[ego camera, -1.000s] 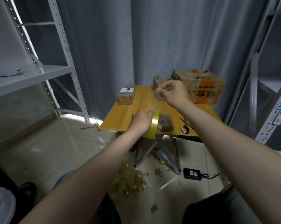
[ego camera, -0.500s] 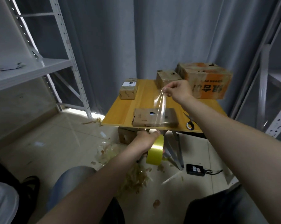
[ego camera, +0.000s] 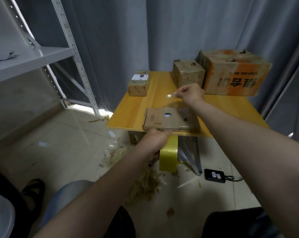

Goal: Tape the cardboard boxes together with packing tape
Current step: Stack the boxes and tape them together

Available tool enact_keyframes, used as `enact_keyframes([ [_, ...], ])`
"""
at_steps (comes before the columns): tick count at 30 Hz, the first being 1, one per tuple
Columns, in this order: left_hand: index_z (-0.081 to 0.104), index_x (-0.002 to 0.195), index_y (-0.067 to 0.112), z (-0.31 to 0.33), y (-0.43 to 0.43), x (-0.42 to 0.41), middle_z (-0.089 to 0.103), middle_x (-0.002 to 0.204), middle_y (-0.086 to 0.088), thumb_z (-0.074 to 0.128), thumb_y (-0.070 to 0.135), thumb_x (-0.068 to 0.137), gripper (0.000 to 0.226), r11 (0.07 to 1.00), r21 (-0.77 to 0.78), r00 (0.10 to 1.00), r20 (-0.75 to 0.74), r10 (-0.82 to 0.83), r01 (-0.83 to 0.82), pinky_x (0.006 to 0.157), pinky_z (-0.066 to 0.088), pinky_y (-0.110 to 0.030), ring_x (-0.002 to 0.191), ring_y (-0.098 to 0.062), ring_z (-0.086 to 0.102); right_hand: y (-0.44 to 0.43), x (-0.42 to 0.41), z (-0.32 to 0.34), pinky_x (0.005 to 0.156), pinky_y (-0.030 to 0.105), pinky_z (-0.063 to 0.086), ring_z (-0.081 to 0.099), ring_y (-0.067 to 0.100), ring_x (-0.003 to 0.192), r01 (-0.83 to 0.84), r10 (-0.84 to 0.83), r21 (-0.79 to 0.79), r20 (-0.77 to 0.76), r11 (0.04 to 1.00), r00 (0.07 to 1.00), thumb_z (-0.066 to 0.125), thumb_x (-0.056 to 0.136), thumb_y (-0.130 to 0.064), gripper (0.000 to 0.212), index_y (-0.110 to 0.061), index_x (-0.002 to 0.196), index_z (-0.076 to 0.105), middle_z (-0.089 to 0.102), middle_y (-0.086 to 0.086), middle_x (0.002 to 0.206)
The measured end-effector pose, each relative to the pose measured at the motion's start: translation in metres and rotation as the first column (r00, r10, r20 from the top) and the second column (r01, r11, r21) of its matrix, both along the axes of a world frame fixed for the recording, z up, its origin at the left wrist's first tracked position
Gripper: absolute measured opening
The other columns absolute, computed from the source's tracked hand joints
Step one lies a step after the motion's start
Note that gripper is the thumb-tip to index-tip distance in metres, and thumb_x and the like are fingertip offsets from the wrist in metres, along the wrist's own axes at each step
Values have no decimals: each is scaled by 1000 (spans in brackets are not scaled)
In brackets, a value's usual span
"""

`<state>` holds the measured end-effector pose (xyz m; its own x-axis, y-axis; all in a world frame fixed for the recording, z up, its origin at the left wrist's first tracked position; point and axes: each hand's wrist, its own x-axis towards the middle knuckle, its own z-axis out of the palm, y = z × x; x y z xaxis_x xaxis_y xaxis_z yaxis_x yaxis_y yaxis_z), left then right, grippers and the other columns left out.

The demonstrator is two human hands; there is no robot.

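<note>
Status: flat brown cardboard box (ego camera: 169, 120) lies on the yellow wooden table (ego camera: 131, 110), at its near edge, long side running left-right.

Grips:
- Left hand (ego camera: 155, 140) is just below the table's near edge, fingers curled round the yellow roll of packing tape (ego camera: 168, 155).
- Right hand (ego camera: 190, 94) is raised beyond the box's far edge, thumb and forefinger pinching the free end of the clear tape strip (ego camera: 175, 104).

Key geometry: the strip runs far-to-near from the right-hand pinch to the roll, so its long axis crosses the box's short dimension. The box sits under the strip, between the 2 hands. The far end is lifted off the box. Can't tell whether the near part already touches the cardboard, because the film is too transparent.

Judgement: the strip is drawn out and lined up but not stuck. The next move probably belongs to the right hand, which is nearer the free end: lower it onto or past the far edge while the left holds tension. Risk is the film creasing or landing skewed.

Can't tell whether the flat piece is 1 box or 2 butted together.

Elsewhere on the table, well apart from the work: small brown box with white label (ego camera: 139, 83), medium brown box (ego camera: 188, 74), large orange-printed carton (ego camera: 234, 73). Tape scraps (ego camera: 145, 182) litter the floor.
</note>
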<state>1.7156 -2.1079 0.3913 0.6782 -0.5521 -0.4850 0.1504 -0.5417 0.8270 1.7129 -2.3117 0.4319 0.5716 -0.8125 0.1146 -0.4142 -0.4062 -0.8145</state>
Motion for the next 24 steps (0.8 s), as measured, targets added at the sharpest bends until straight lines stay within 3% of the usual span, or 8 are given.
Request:
enact_keyframes([
  [2,57,129,19,-3,-2,3,66,113,-10,62,54,96,49,1000,3,1000,1,1,-1,97,57,-53,104,-34,67,-5,4,-10,115,54,36,48,26,133,-12,12,12,-15,1000,1000,82,87,-36,16,-33,74,73,69,-14,99],
  [5,55,134,21,-9,-4,5,63,116,-8,61,55,96,51,1000,2,1000,3,24,-24,99,55,-51,107,-32,63,-7,10,-20,112,52,43,58,21,123,-27,28,39,-25,999,999,82,87,-37,8,-31,83,77,73,-11,105],
  [8,60,101,25,-15,-4,5,63,104,-3,60,53,97,28,1000,-18,1000,10,24,-24,98,55,-51,101,-29,64,-7,15,-28,107,49,48,64,17,112,-9,11,22,-60,1000,998,81,87,-40,10,-32,83,77,73,-13,100],
  [10,55,85,25,-17,-6,5,64,97,-3,61,52,98,31,999,-18,1000,6,27,-27,95,57,-48,93,-27,65,-9,18,-33,104,49,49,63,19,112,12,-12,0,-102,1000,995,81,87,-43,12,-33,81,77,74,-12,100],
  [13,53,81,25,-20,-8,7,63,91,-1,62,52,98,33,999,-15,999,29,33,-33,89,57,-41,85,-23,63,-10,20,-40,107,50,43,59,23,117,41,-48,-50,-159,998,986,79,87,-48,16,-35,79,75,74,-11,103],
  [16,53,79,23,-25,-10,8,62,90,-1,63,49,97,33,999,-30,998,53,37,-35,96,55,-47,86,-23,62,-9,21,-46,103,46,34,52,27,122,59,-105,-202,-228,978,968,75,90,-50,17,-35,83,77,74,-6,106],
  [21,62,95,22,-26,-10,8,67,101,-7,63,48,98,27,999,-35,1000,-1,14,-14,89,60,-48,93,-29,67,2,21,-45,100,50,30,40,35,132,-81,-172,-482,-457,872,873,58,99,-56,37,-25,109,76,69,3,121],
  [24,61,127,14,-25,-10,6,67,115,-13,64,47,99,43,999,-34,997,-76,26,-29,67,60,-38,98,-31,68,8,22,-44,107,51,32,34,38,139,-146,-160,-598,-428,788,889,60,99,-47,57,-17,146,49,47,9,149],
])
